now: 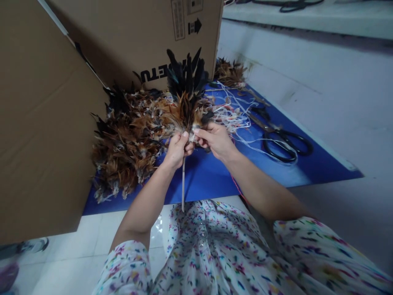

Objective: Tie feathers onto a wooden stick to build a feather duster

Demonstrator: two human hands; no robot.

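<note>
A bunch of feathers [188, 86], black at the tips and brown lower down, stands upright on a thin stick [183, 184]. My left hand [179, 148] is closed around the base of the bunch, with the stick coming out below it. On the other side, my right hand [215, 139] pinches whitish fluffy feather ends at the base, thumb against fingers. Its other fingers are curled and partly hidden. A red string [236, 186] hangs below my right hand; where its upper end goes is hidden.
Heaped brown feathers [129, 143] cover the left of the blue table [208, 184]. White strings [236, 114] lie right of my hands, beside large black-handled scissors [276, 139]. Cardboard [132, 37] stands behind and at left. More feathers [230, 71] lie at the far corner, near the wall [307, 90].
</note>
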